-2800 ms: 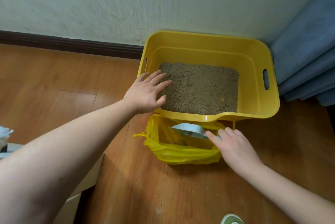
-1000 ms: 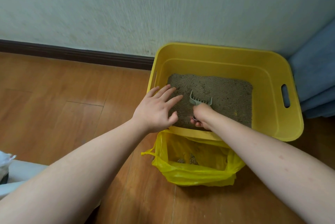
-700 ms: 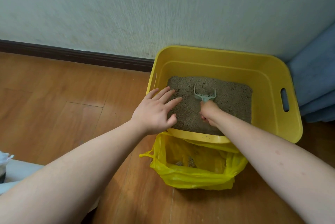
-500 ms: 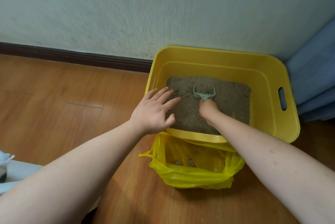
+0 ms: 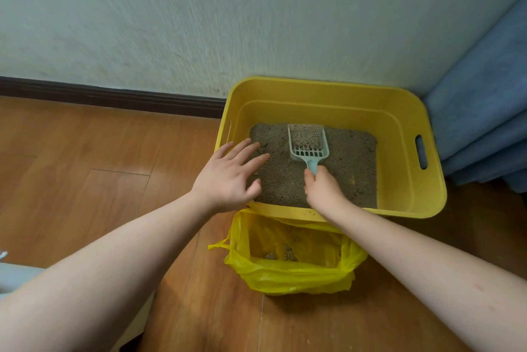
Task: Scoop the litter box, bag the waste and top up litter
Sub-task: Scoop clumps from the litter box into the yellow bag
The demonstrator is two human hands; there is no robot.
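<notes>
1. Scooping is under way: the right hand (image 5: 323, 190) is clenched round the handle of the pale scoop (image 5: 308, 144), whose slotted pan is up over the litter (image 5: 342, 169) with a load of granules in it (clumps or loose grains, cannot tell).
2. The left hand (image 5: 228, 177) lies flat, fingers straight and spread, over the near-left corner of the yellow litter box (image 5: 410, 180), steadying it by the look of things.
3. The yellow waste bag (image 5: 291, 274) sits open on the wood floor (image 5: 85, 180), touching the box's front wall; a few dark clumps show at its bottom, so some waste seems bagged already.
4. Left, judging from this: sift and tip this load into the bag, maybe more passes, close the bag, top up litter (no fresh litter supply in view).
</notes>
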